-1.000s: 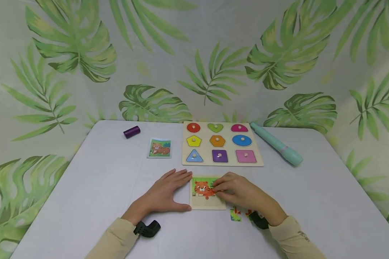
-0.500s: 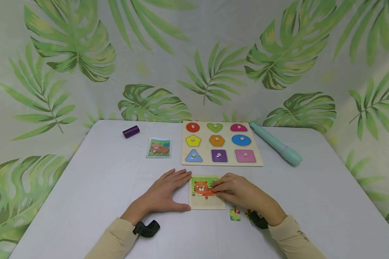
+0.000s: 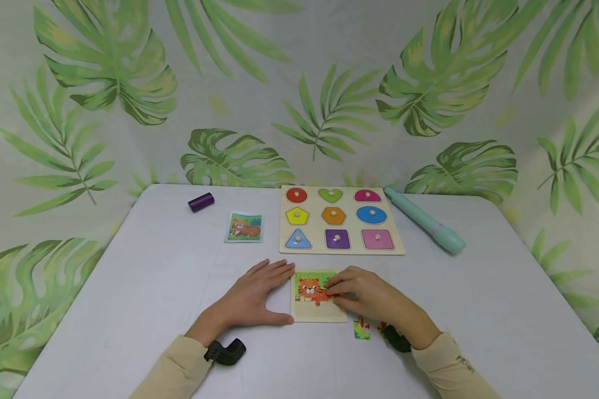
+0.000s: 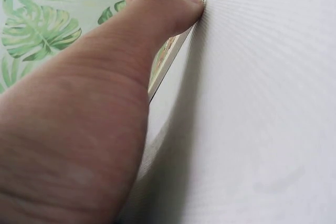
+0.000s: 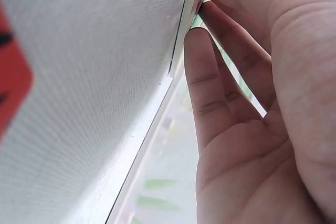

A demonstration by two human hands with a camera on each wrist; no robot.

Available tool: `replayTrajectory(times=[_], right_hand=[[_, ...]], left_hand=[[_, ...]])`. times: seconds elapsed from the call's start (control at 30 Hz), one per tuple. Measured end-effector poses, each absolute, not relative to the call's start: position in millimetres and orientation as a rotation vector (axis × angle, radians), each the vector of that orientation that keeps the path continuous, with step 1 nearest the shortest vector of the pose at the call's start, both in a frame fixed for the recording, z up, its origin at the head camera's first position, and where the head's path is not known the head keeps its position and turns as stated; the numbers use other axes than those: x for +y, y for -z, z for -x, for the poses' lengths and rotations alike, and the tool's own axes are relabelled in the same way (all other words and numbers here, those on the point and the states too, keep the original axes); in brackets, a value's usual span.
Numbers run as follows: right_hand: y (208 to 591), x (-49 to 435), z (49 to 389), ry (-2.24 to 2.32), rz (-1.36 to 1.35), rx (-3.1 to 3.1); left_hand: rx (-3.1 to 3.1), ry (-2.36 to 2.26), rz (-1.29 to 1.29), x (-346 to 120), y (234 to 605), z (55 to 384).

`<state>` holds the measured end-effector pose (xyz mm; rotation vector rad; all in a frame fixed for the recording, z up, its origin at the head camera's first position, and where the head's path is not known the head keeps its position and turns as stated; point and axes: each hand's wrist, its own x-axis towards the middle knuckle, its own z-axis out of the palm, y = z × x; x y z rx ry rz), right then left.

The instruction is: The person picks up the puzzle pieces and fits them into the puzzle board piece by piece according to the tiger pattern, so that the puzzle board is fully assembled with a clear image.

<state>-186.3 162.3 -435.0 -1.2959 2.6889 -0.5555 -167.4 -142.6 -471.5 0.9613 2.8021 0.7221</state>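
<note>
The left hand [image 3: 254, 296], fingers extended, is resting against a square, pale-wood tiger-puzzle board [image 3: 318, 315] on the white-clothed bench [image 3: 299, 368]; the right hand [image 3: 361, 293] is touching its right half, hiding whether it is pinching anything. Uneven pressing could be shifting the board. A black wrist camera [image 3: 396, 339] is partly covering one green-and-red loose piece [image 3: 380, 328].

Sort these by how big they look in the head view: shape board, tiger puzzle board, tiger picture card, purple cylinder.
Largest to smallest:
1. Shape board
2. Tiger puzzle board, partly covered by the right hand
3. Tiger picture card
4. Purple cylinder
That's apparent size only; the tiger puzzle board looks nearer the camera than the others.
</note>
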Motion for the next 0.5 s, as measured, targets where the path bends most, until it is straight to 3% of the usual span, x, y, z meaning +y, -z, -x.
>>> replayTrajectory(times=[0.5], right_hand=[[433.1,166.7,185.1,0.563,1.241,2.650]], left_hand=[[2.797,-0.732,-0.966,-142.9,470.9,167.0]])
